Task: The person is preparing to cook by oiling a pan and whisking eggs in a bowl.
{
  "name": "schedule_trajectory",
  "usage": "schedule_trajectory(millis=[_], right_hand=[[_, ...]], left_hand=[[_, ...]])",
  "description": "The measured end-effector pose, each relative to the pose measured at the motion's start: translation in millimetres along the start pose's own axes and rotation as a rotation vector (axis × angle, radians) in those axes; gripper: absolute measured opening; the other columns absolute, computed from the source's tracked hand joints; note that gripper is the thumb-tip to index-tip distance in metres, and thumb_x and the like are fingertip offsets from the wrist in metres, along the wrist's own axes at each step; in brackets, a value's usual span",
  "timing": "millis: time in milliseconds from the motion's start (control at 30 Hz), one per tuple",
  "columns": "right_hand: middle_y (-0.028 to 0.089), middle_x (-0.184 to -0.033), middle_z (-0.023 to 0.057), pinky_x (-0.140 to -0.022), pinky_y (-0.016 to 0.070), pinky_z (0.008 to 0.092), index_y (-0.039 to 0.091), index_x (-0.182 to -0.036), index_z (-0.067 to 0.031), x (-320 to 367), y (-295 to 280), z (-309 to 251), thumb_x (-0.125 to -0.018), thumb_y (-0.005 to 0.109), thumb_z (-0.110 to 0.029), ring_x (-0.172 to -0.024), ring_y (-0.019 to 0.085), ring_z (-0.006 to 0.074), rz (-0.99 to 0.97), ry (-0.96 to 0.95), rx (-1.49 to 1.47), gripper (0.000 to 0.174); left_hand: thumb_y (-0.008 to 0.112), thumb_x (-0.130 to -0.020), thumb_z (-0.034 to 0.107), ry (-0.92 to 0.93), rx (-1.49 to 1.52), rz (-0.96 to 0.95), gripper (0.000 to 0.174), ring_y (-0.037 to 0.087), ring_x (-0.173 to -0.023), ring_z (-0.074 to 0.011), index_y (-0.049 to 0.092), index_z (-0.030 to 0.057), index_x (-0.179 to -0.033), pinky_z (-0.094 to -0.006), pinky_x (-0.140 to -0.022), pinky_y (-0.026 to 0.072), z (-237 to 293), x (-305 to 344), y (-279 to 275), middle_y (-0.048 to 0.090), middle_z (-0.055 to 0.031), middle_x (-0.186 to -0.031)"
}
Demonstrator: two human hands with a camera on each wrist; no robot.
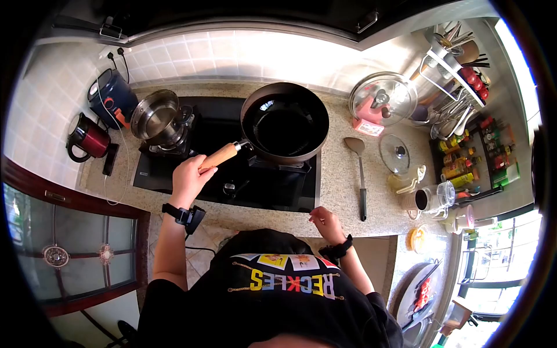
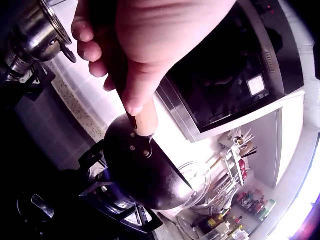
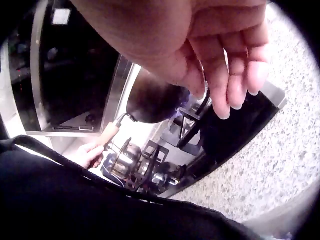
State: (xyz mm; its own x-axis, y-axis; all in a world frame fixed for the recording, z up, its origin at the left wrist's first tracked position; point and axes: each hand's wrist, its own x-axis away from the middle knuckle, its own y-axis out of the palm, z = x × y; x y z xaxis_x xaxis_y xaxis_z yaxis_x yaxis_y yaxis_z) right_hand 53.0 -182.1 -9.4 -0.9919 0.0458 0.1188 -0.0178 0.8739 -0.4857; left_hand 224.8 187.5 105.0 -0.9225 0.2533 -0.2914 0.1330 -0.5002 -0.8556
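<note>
A dark wok (image 1: 284,124) sits over the right burner of the black stove, its inside dark and glossy. My left hand (image 1: 191,180) grips its wooden handle (image 1: 220,155); in the left wrist view the thumb lies along the handle (image 2: 146,120) above the wok's dark outer side (image 2: 145,170). The right hand (image 1: 327,225) hangs by the counter's front edge, fingers loosely bent and holding nothing. In the right wrist view this hand (image 3: 200,50) shows relaxed fingers, with the wok (image 3: 152,100) beyond them and a bluish glow beneath it.
A steel pot (image 1: 155,118) stands on the left burner, near a red kettle (image 1: 90,138). Right of the stove lie a spatula (image 1: 361,168) and a glass lid (image 1: 394,153). Farther right are jars, seasoning bottles (image 1: 458,165) and a plate of red food (image 1: 422,294).
</note>
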Motion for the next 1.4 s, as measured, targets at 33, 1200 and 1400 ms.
schedule_trajectory(millis=[33, 1200, 1400], right_hand=[[0.068, -0.085, 0.0105, -0.071, 0.0550, 0.0304, 0.059, -0.099, 0.0000, -2.1, 1.3, -0.5, -0.087, 0.055, -0.002, -0.083, 0.069, 0.0186, -0.002, -0.003, -0.005, 0.013], [0.063, -0.075, 0.0158, -0.066, 0.0508, 0.0413, 0.060, -0.092, -0.0047, 30.6, 81.4, -37.9, -0.084, 0.056, -0.011, -0.074, 0.064, 0.0339, 0.200, 0.041, 0.097, 0.010], [0.065, -0.078, 0.0160, -0.067, 0.0515, 0.0408, 0.059, -0.091, -0.0037, 88.7, 71.8, -32.1, -0.083, 0.057, -0.010, -0.075, 0.065, 0.0340, 0.350, 0.188, 0.098, 0.010]], left_hand=[[0.075, -0.075, 0.026, 0.001, 0.011, -0.006, 0.028, 0.063, -0.070, -0.0311, 0.062, 0.0052, -0.089, -0.0386, -0.059, 0.0489, 0.2, -1.0, -0.1, 0.064, -0.0116, -0.077], [0.062, -0.082, -0.005, 0.420, 0.401, 0.000, 0.022, 0.060, -0.089, -0.0234, 0.064, -0.0025, -0.104, -0.0300, -0.075, 0.0492, 40.2, 12.3, -26.7, 0.056, -0.0128, -0.107], [0.062, -0.081, -0.005, 0.634, 0.536, -0.216, 0.020, 0.061, -0.080, -0.0233, 0.065, -0.0020, -0.101, -0.0310, -0.070, 0.0506, 81.5, 13.5, 2.4, 0.061, -0.0128, -0.097]])
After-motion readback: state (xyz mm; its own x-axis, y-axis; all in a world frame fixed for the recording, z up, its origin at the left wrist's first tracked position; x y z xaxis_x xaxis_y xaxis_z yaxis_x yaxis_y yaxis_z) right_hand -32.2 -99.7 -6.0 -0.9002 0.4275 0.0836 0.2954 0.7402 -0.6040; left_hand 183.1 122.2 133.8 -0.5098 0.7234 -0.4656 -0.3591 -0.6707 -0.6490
